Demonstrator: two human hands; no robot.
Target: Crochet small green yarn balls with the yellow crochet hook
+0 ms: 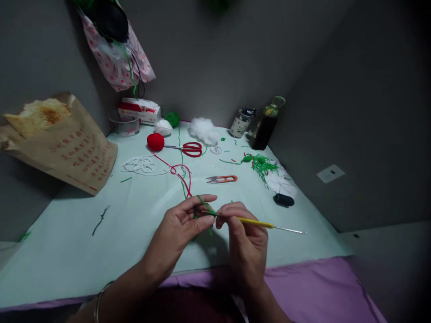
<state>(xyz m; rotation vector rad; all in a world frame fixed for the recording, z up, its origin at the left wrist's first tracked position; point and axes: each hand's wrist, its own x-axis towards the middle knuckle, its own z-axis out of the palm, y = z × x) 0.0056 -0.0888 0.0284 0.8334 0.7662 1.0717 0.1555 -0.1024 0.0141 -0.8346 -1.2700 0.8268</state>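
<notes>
My right hand (247, 237) pinches a crochet hook with a yellow handle (256, 222); one metal end points right, the other reaches left to my left fingers. Between the thumb and fingers of my left hand (183, 224) is green yarn (209, 209), with a strand over the index finger and a short tail hanging below. The hook's tip meets the yarn there; whether it sits inside a loop is too small to tell. A red strand (189, 184) runs from the red yarn ball (155, 142) to behind my left hand.
Orange thread snips (222, 179) and red-handled scissors (191, 149) lie beyond my hands. Farther back are white stuffing (204, 131), a green yarn ball (172, 119) and a dark bottle (266, 128). A paper food bag (81, 152) stands left; green yarn scraps (264, 166) lie right.
</notes>
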